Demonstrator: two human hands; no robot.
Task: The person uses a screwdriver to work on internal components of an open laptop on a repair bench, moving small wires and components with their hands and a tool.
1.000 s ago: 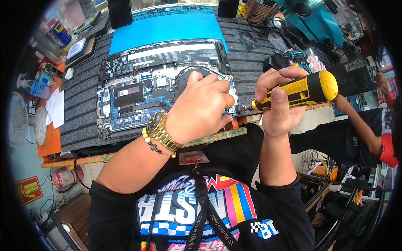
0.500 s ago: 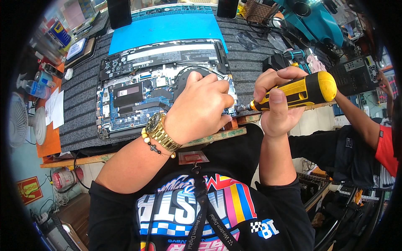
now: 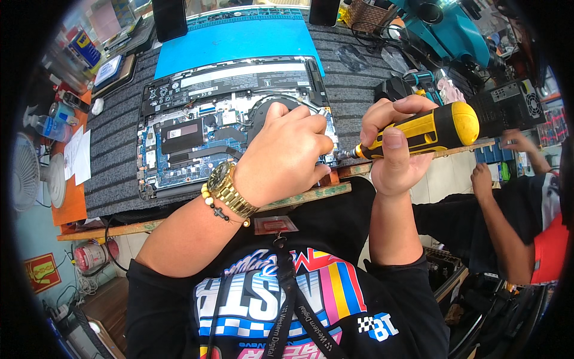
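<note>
- resting bottom-up on the grey ribbed mat point(image 3: 113, 161), the opened laptop point(image 3: 222, 133) lies in front of the person, its blue board bare, with the long black battery point(image 3: 233, 84) along its far side.
- the round dark fan point(image 3: 257, 116) sits inside it, partly hidden by the left hand point(image 3: 284, 152).
- that hand is curled over the laptop's right part, fingers bent in and fingertips turned down near the edge; whether they pinch anything i cannot tell.
- the right hand point(image 3: 399, 170) is wrapped around the yellow and black screwdriver point(image 3: 427, 128), thumb on the near side of the handle, metal shaft pointing left at the laptop's right edge; whether the tip touches is too small to tell.
- the step in hand looks like driver work at that edge, one hand steadying, the other steering.
- as i judge it, the next move calls for a level shaft, a well-seated tip and light pressure, clear of the exposed board.
- farther out, a blue sheet point(image 3: 239, 45) lies beyond the laptop, and a co-worker's hand point(image 3: 519, 142) shows at the right.
</note>
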